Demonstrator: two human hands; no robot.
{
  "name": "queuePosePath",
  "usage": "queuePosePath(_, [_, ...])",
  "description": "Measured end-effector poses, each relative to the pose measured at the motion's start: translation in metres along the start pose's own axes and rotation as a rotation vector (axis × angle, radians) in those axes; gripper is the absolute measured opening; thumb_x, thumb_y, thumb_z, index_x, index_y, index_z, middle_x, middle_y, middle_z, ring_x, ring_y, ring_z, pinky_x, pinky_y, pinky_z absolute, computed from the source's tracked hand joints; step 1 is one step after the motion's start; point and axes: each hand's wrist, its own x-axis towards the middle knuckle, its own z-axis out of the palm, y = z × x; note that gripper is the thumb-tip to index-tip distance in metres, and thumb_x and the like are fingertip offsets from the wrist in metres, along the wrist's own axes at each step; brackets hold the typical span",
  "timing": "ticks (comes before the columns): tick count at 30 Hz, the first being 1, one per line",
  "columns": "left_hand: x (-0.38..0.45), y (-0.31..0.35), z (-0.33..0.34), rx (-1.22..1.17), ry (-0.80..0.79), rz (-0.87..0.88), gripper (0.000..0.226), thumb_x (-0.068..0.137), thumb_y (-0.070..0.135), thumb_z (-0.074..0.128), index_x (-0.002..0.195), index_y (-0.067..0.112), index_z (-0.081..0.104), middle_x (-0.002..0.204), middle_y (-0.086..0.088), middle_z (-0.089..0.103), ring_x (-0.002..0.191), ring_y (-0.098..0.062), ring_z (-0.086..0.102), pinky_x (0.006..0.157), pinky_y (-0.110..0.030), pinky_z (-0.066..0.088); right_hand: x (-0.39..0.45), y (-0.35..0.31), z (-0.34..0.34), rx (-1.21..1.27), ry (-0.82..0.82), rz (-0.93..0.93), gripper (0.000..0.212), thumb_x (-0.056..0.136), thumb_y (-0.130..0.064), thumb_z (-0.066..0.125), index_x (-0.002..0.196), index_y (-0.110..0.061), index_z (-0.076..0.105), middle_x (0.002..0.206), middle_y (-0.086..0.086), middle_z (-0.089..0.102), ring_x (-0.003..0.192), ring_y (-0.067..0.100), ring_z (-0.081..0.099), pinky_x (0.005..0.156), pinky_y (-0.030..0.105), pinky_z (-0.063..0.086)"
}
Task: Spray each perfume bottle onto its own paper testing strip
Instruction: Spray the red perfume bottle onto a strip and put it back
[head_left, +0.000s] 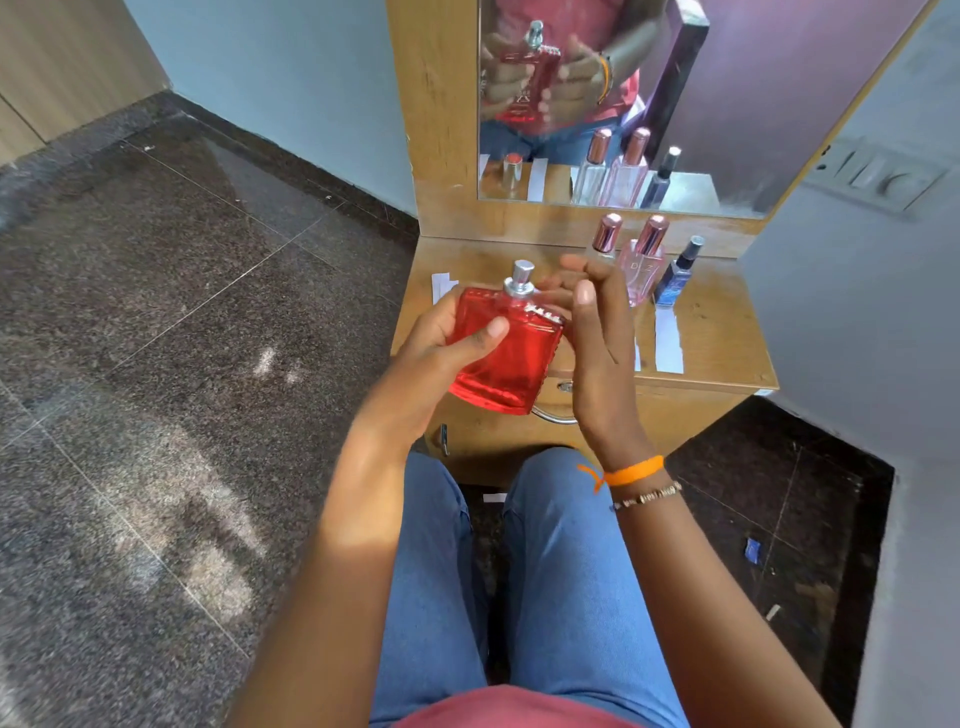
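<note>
One view, head camera. Left hand (447, 338) grips flat red glass perfume bottle (506, 353) with uncapped silver spray nozzle, thumb curled across front face; bottle held tilted above near edge of wooden dressing table (717, 332). Right hand (592, 322) just right of bottle, fingers relaxed, near-straight, holding nothing. Far right on table: clear bottle (605, 239), pink bottle (644, 270), dark blue spray vial (680, 273), all upright. White paper strips (668, 340) lie nearer; another strip (441, 288) at left.

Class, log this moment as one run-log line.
left hand: holds red bottle | right hand: open beside it | cap: off | strips: on table
</note>
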Motion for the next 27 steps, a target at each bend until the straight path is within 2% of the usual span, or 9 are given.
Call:
queuePosePath(3, [0.006,-0.002,0.016,0.066,0.012,0.011,0.029,0.078,0.028,0.064,0.105,0.021,0.056,0.107,-0.008,0.061,0.1,-0.016,0.06,0.094,-0.035,0.047,-0.024,-0.009,-0.011,0.049,-0.139,0.001,0.03,0.089,-0.031,0.054,0.117,-0.023,0.047,0.115,0.004,0.057,0.106,0.012,0.057,0.091,0.026,0.047])
queuePosePath(5, [0.008,-0.007,0.027,0.16,0.013,0.007,0.031,0.074,0.043,0.064,0.102,0.029,0.058,0.117,-0.015,0.056,0.11,-0.028,0.056,0.103,-0.046,0.042,-0.029,-0.006,-0.018,0.025,-0.14,-0.006,0.038,0.085,-0.019,0.064,0.117,-0.028,0.045,0.114,-0.002,0.054,0.104,0.003,0.056,0.088,0.016,0.045])
queuePosePath(8, [0.012,-0.015,0.042,0.487,0.078,0.026,0.043,0.077,0.064,0.04,0.102,0.034,0.059,0.112,0.003,0.053,0.116,-0.027,0.047,0.106,-0.046,0.033,-0.032,-0.001,-0.034,0.056,-0.061,0.01,0.04,0.082,-0.007,0.063,0.114,-0.027,0.049,0.108,-0.005,0.057,0.095,0.0,0.058,0.083,0.014,0.046])
queuePosePath(11, [0.014,-0.021,0.055,0.706,0.275,0.134,0.052,0.089,0.053,0.023,0.108,0.023,0.061,0.113,0.002,0.058,0.109,-0.023,0.05,0.096,-0.036,0.034,-0.035,0.004,-0.049,0.025,0.026,0.021,0.039,0.081,-0.009,0.064,0.111,-0.03,0.05,0.103,-0.015,0.059,0.09,0.001,0.058,0.081,0.017,0.047])
queuePosePath(14, [0.015,-0.034,0.064,1.193,0.36,0.124,0.032,0.095,0.028,0.038,0.118,0.015,0.057,0.126,-0.01,0.054,0.107,-0.03,0.048,0.087,-0.041,0.034,-0.034,0.004,-0.058,0.002,0.091,0.041,0.04,0.083,-0.005,0.066,0.11,-0.029,0.049,0.104,-0.011,0.058,0.089,0.0,0.058,0.08,0.016,0.048])
queuePosePath(16, [0.016,-0.045,0.068,1.368,0.327,0.034,0.037,0.096,0.024,0.041,0.131,0.013,0.046,0.135,-0.014,0.046,0.11,-0.033,0.044,0.088,-0.045,0.033,-0.033,0.004,-0.062,-0.012,0.094,0.041,0.041,0.084,-0.001,0.065,0.111,-0.027,0.049,0.104,-0.007,0.057,0.088,0.001,0.058,0.078,0.014,0.048])
queuePosePath(20, [0.023,-0.058,0.066,1.493,0.262,-0.074,0.05,0.098,0.028,0.035,0.143,0.009,0.029,0.138,-0.013,0.038,0.115,-0.032,0.038,0.092,-0.043,0.03,-0.033,0.005,-0.066,-0.063,0.071,0.034,0.04,0.083,-0.011,0.065,0.115,-0.027,0.048,0.111,0.001,0.056,0.095,0.012,0.058,0.082,0.023,0.05])
queuePosePath(23, [0.023,-0.057,0.064,1.503,0.294,-0.051,0.041,0.098,0.027,0.035,0.136,0.011,0.041,0.133,-0.011,0.044,0.112,-0.03,0.039,0.088,-0.042,0.03,-0.033,0.005,-0.067,-0.054,0.076,0.04,0.041,0.083,-0.012,0.065,0.117,-0.026,0.047,0.113,0.004,0.056,0.095,0.013,0.059,0.081,0.025,0.051])
queuePosePath(27, [0.021,-0.055,0.065,1.409,0.385,0.01,0.023,0.094,0.025,0.047,0.109,0.015,0.062,0.124,-0.007,0.053,0.106,-0.028,0.043,0.08,-0.039,0.029,-0.032,0.004,-0.069,-0.048,0.083,0.032,0.041,0.084,-0.008,0.065,0.118,-0.023,0.046,0.11,-0.004,0.056,0.093,0.009,0.059,0.079,0.021,0.05])
